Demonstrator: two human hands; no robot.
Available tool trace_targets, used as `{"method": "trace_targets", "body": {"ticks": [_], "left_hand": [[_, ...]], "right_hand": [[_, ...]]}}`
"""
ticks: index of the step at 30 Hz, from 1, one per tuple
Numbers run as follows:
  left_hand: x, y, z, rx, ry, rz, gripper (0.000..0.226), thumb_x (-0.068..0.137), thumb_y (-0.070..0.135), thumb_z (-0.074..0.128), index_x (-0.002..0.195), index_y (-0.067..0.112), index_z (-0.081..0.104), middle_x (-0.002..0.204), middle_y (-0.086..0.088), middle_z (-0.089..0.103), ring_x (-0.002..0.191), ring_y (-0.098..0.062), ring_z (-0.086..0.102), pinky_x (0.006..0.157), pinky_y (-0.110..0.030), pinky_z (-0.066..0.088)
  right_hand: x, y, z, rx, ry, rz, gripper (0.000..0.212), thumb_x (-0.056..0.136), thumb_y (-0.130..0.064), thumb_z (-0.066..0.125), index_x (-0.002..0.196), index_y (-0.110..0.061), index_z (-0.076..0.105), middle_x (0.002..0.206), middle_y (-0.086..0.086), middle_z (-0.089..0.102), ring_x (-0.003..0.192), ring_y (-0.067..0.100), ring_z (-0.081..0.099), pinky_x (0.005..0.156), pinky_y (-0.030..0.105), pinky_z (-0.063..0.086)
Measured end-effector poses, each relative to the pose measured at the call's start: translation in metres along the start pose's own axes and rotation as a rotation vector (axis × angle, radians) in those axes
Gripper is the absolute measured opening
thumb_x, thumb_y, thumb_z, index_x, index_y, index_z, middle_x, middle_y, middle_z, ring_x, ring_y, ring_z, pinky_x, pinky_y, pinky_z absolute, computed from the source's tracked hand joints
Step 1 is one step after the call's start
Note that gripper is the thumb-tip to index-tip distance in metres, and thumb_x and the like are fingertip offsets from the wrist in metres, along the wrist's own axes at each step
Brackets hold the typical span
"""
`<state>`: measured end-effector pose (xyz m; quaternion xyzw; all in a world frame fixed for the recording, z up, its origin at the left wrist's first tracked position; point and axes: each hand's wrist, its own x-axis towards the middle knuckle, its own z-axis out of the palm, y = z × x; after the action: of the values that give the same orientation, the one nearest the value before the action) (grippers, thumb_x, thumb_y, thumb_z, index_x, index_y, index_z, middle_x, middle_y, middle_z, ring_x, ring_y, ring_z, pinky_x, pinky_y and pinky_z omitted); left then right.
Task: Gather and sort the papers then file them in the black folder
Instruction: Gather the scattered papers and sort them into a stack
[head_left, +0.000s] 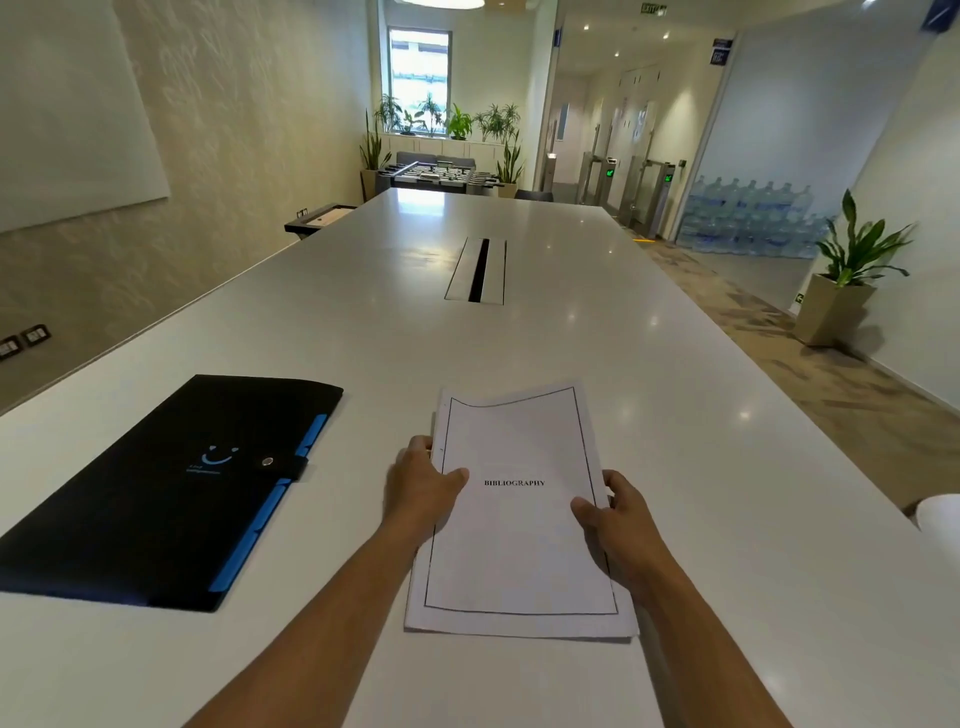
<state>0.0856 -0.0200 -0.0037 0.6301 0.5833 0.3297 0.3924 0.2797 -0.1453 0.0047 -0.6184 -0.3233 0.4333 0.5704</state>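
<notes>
Both hands hold a stack of papers (519, 519) near the near edge of the long white table (597, 353), a little right of its middle; the top sheet has a thin black frame and the word "BIBLIOGRAPHY" printed in its centre. The left hand (423, 486) grips the left edge of the stack, with the thumb lying on top of the sheet and the other fingers curled around the edge, mostly hidden under the paper; the right hand (615, 514) grips the right edge in the same way, thumb on top and fingers closed around the side. The far end of the stack is lifted a little and its top edge is wavy, while the near end lies on the table or very close to it; which of the two cannot be told. The black folder (156, 493) lies flat on the table to the left of the papers, apart from them, near the left edge; it is closed with a strap and a metal snap, and blue tabs show along its right side. Further along the middle of the table is a cable slot (478, 270); a potted plant (847, 280) stands on the floor beyond the right edge.
</notes>
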Motion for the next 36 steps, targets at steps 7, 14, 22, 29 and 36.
{"method": "trace_targets", "body": {"ticks": [7, 14, 22, 29, 36], "left_hand": [[0.009, 0.004, -0.019, -0.551, -0.317, -0.137, 0.086, 0.072, 0.041, 0.082, 0.139, 0.014, 0.036, 0.133, 0.002, 0.050, 0.112, -0.014, 0.055, 0.098, -0.031, 0.042], [0.000, 0.049, -0.035, -0.444, -0.153, 0.411, 0.018, 0.089, 0.028, 0.068, 0.102, 0.040, 0.062, 0.097, 0.024, 0.070, 0.095, 0.005, 0.066, 0.075, -0.010, 0.050], [-0.009, 0.063, -0.031, -0.490, -0.031, 0.488, 0.030, 0.087, 0.024, 0.069, 0.116, 0.025, 0.061, 0.109, 0.007, 0.070, 0.100, -0.006, 0.067, 0.090, -0.033, 0.055], [-0.026, 0.044, 0.004, -0.564, 0.117, 0.379, 0.018, 0.088, 0.033, 0.067, 0.106, 0.032, 0.064, 0.105, 0.017, 0.069, 0.099, 0.003, 0.065, 0.087, -0.020, 0.051], [-0.011, 0.045, -0.004, -0.336, 0.128, 0.318, 0.035, 0.094, 0.041, 0.055, 0.105, 0.008, 0.058, 0.092, -0.004, 0.068, 0.087, -0.022, 0.065, 0.076, -0.030, 0.050]], "right_hand": [[-0.004, -0.003, 0.001, 0.197, -0.022, -0.098, 0.026, 0.093, 0.002, 0.056, 0.115, -0.011, 0.055, 0.100, 0.012, 0.075, 0.087, 0.029, 0.074, 0.066, 0.028, 0.060], [-0.004, -0.031, -0.001, -0.113, 0.018, -0.466, 0.030, 0.094, -0.017, 0.059, 0.118, -0.034, 0.051, 0.111, -0.014, 0.069, 0.100, 0.006, 0.068, 0.077, 0.020, 0.056], [-0.004, -0.039, 0.009, -0.015, 0.159, -0.579, 0.043, 0.086, -0.011, 0.068, 0.109, -0.046, 0.055, 0.108, -0.017, 0.069, 0.103, 0.010, 0.067, 0.085, 0.027, 0.055], [-0.005, -0.011, 0.032, -0.011, 0.331, -0.556, 0.036, 0.086, -0.015, 0.064, 0.109, -0.042, 0.057, 0.111, -0.016, 0.066, 0.100, -0.001, 0.064, 0.077, 0.010, 0.051], [0.004, -0.014, 0.026, -0.130, 0.382, -0.447, 0.019, 0.084, -0.028, 0.060, 0.098, -0.040, 0.055, 0.090, -0.020, 0.069, 0.082, -0.004, 0.065, 0.061, 0.009, 0.050]]}}
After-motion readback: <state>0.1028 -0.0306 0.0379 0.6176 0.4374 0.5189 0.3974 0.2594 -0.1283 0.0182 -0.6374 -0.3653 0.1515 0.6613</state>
